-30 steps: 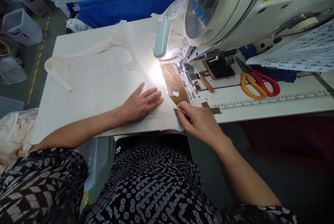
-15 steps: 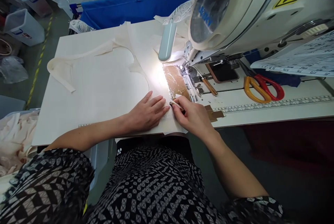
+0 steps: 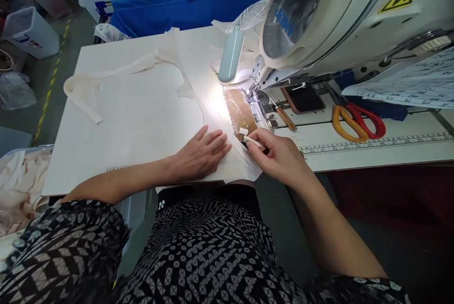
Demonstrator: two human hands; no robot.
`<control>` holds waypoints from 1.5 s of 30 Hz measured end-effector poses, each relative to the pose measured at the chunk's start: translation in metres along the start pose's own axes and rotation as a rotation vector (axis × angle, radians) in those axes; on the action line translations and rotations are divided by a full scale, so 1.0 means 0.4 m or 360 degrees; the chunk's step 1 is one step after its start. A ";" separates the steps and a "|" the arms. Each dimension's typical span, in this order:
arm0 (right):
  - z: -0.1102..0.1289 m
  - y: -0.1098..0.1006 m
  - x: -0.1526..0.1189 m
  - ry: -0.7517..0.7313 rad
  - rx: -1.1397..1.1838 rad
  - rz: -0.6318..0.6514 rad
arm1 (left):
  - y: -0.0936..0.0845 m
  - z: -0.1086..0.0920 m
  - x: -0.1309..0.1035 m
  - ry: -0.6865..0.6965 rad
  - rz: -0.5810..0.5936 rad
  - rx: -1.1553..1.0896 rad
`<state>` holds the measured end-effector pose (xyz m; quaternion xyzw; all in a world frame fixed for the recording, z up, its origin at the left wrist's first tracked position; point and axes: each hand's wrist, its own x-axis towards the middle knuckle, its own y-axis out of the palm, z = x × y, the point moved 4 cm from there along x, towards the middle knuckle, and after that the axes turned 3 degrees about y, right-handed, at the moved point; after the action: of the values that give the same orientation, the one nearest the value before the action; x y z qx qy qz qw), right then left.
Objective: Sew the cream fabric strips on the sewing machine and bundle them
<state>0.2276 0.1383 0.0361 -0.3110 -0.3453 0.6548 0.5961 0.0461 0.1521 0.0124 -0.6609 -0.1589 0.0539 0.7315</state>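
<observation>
Two contacts at centre of head view: pressing pale fabric [image 3: 214, 114] flat beneath left hand [image 3: 202, 155], with fingers slightly apart; pinching unidentified slim cream piece [image 3: 253, 142] in right hand [image 3: 280, 157], by fabric's right edge. Probably smoothing out; next, likely calling for steady left-hand pressure.

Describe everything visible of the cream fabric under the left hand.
The cream fabric looks thin and soft, spread mostly flat on the white table, brightly lit near the sewing machine. Its left edge curves; a narrow strip trails left and bends back, whether joined is unclear. The near end appears to overhang the table's front. The left hand lies flat on it.
</observation>
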 end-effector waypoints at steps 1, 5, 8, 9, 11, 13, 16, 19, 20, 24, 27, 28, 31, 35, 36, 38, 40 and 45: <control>-0.004 0.001 -0.006 0.0025 0.0036 -0.0046 | -0.001 -0.001 0.000 -0.0005 0.0006 -0.0014; -0.015 0.025 -0.034 0.0037 0.0085 -0.0118 | 0.001 -0.007 0.000 -0.0010 0.0025 -0.0011; -0.019 0.040 -0.049 -0.0013 0.0052 -0.0150 | 0.005 -0.014 -0.001 -0.0016 -0.0012 -0.0006; -0.019 0.044 -0.052 -0.0037 0.0026 -0.0158 | 0.006 -0.017 -0.001 -0.0019 -0.0028 -0.0005; -0.016 0.048 -0.054 -0.0088 -0.0056 -0.0179 | 0.008 -0.022 -0.001 -0.0022 -0.0055 0.0001; -0.012 0.050 -0.054 -0.0136 -0.0152 -0.0186 | 0.010 -0.026 0.001 -0.0018 -0.0077 0.0015; -0.008 0.052 -0.051 -0.0186 -0.0263 -0.0178 | 0.011 -0.028 0.002 -0.0013 -0.0093 0.0046; -0.005 0.055 -0.047 -0.0248 -0.0364 -0.0158 | 0.012 -0.029 0.002 -0.0010 -0.0112 0.0083; -0.003 0.056 -0.046 -0.0289 -0.0404 -0.0143 | 0.012 -0.030 0.002 -0.0009 -0.0123 0.0093; 0.002 0.051 -0.049 -0.0484 -0.0526 -0.0038 | 0.014 -0.031 0.002 -0.0014 -0.0136 0.0123; -0.008 0.031 -0.065 -0.0505 -0.0544 0.0060 | 0.015 -0.030 0.002 -0.0013 -0.0123 0.0115; -0.014 0.023 -0.072 -0.0485 -0.0521 0.0096 | 0.014 -0.030 0.002 -0.0009 -0.0121 0.0107; -0.034 0.005 -0.089 -0.0346 -0.0295 0.0149 | 0.012 -0.030 0.002 -0.0013 -0.0125 0.0072; -0.050 0.002 -0.095 -0.0125 -0.0027 -0.0016 | 0.015 -0.030 0.003 0.0003 -0.0100 -0.0034; -0.049 0.007 -0.095 -0.0113 -0.0027 -0.0045 | 0.016 -0.031 0.003 0.0028 -0.0093 -0.0055; -0.044 0.017 -0.094 -0.0128 -0.0064 -0.0051 | 0.018 -0.034 0.004 0.0082 -0.0085 -0.0073; -0.039 0.024 -0.094 -0.0150 -0.0110 -0.0045 | 0.018 -0.036 0.006 0.0108 -0.0075 -0.0071; -0.036 0.029 -0.097 -0.0184 -0.0204 -0.0053 | 0.014 -0.044 0.011 0.0124 -0.0052 -0.0053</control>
<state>0.2365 0.1003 0.0185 -0.3044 -0.4253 0.6382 0.5649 0.0564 0.1374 0.0064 -0.6720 -0.1419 0.0136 0.7267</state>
